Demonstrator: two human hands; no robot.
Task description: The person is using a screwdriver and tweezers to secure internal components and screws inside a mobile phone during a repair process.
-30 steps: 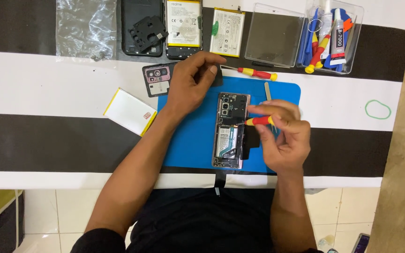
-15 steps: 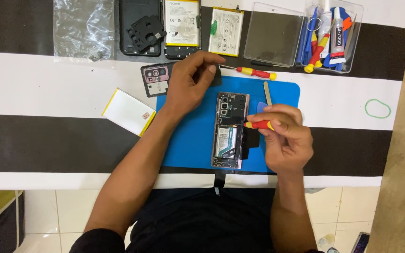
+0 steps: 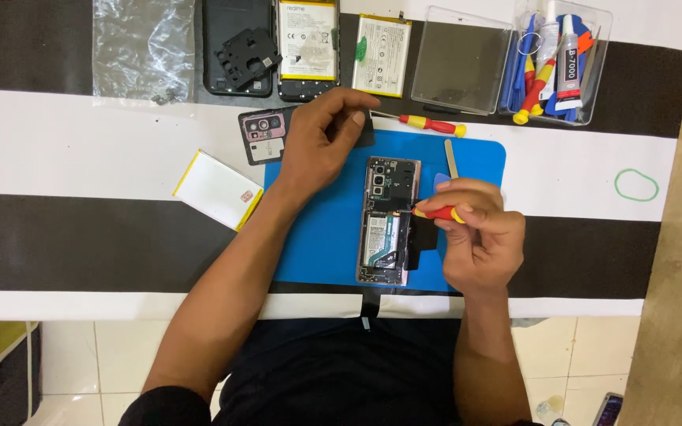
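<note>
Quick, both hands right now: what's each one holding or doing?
Left hand: loosely curled, resting on the blue mat, holding nothing visible.
Right hand: closed on a red-and-yellow screwdriver, tip at the opened phone.

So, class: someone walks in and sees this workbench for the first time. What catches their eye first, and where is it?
First, the opened phone on the blue mat at centre, its insides bare. The right hand holds a red and yellow screwdriver with its tip at the phone, while the left hand rests at the mat's upper left edge. At top right stands a clear box of tools.
</note>
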